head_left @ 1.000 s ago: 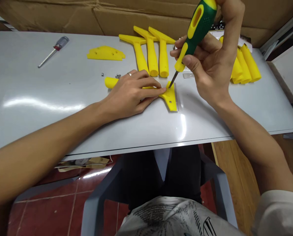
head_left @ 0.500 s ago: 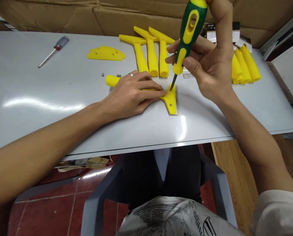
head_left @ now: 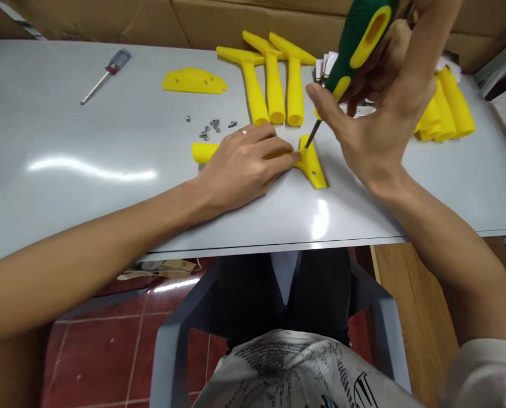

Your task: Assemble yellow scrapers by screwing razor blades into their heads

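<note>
My left hand (head_left: pixel 250 164) lies closed over the handle of a yellow T-shaped scraper (head_left: pixel 311 164), pressing it to the table. The handle's round end sticks out to the left of the hand, and the flat head shows past the fingertips. My right hand (head_left: pixel 388 124) grips a green-and-yellow screwdriver (head_left: pixel 347 39), tilted with its top to the right. Its metal shaft runs down to the upper hole in the scraper's head, where the tip appears to touch. A second hole, nearer me, has something small and metallic in it. Several small screws (head_left: pixel 214 126) lie above the handle.
Three more yellow T-shaped handles (head_left: pixel 273 85) lie side by side at the back. A flat yellow plate (head_left: pixel 194 80) and a clear-handled screwdriver (head_left: pixel 106 73) rest to the left. Yellow tubular handles (head_left: pixel 456 107) are at the right. The white table (head_left: pixel 86 209) ends in front of my lap.
The screwdriver leans further right, and my right hand has turned round its handle. The scraper's head is angled differently. My view has shifted, bringing more screws into sight.
</note>
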